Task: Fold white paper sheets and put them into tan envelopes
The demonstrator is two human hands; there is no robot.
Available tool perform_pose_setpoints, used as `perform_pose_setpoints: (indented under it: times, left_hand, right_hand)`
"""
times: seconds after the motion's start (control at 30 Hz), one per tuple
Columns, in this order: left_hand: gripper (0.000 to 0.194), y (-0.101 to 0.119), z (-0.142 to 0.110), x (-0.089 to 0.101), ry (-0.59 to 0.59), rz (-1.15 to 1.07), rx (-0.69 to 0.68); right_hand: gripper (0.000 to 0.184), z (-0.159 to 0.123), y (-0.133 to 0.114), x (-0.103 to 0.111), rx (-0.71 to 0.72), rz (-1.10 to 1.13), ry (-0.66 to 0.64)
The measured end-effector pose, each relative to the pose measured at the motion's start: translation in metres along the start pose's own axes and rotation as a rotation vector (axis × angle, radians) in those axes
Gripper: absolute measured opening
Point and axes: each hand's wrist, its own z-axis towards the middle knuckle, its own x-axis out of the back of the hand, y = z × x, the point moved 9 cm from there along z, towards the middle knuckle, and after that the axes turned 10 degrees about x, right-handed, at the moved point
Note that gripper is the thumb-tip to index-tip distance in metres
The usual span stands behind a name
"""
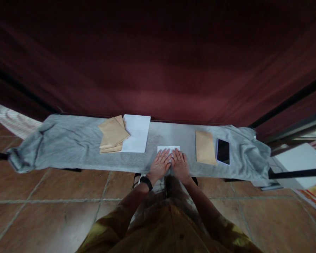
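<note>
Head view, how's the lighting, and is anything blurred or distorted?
Head view: dim light, the red backdrop darkening almost to black at the top; a pale sheen on the tiled floor at lower left; picture edges look stretched, wide-angle style; left hand, right hand and small white paper slightly soft, outlines readable.

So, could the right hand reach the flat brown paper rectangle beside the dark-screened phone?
Probably yes: the right hand lies on the small white paper, with only grey cloth between it and the brown rectangle.

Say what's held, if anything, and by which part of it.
Nothing looks gripped; left hand and right hand rest, fingers flat, on the small white paper.
</note>
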Motion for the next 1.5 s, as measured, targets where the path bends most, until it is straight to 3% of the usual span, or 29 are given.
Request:
perform_pose_setpoints:
  times: [0.2, 0.4, 0.57, 0.9, 1.03, 1.2, 1.5]
  left_hand:
    - [0.064, 0.002, -0.017, -0.008, -0.035, 0.017, -0.088]
    - [0.067, 0.001, -0.021, -0.005, -0.042, 0.017, -0.133]
    - [0.068, 0.001, -0.021, -0.002, -0.05, 0.007, -0.134]
    - [0.075, 0.005, -0.021, 0.001, -0.045, 0.074, -0.156]
    - [0.078, 0.006, -0.02, 0.0, -0.052, 0.103, -0.174]
    - [0.079, 0.007, -0.019, -0.006, -0.072, 0.124, -0.173]
    - [0.081, 0.008, -0.021, -0.011, -0.079, 0.151, -0.179]
  right_hand:
    - [0.048, -0.004, 0.0, -0.001, 0.034, -0.035, -0.046]
    - [0.054, -0.012, 0.019, 0.007, -0.078, -0.008, 0.077]
    - [0.053, -0.019, 0.033, 0.009, -0.128, -0.012, 0.108]
    - [0.054, -0.029, 0.048, 0.012, -0.15, 0.039, 0.206]
    - [0.057, -0.028, 0.035, 0.017, -0.043, 0.112, 0.231]
    - [0.055, -0.033, -0.003, 0.009, 0.166, 0.182, 0.131]
    - [0.055, -0.042, -0.008, 0.005, 0.155, 0.055, 0.104]
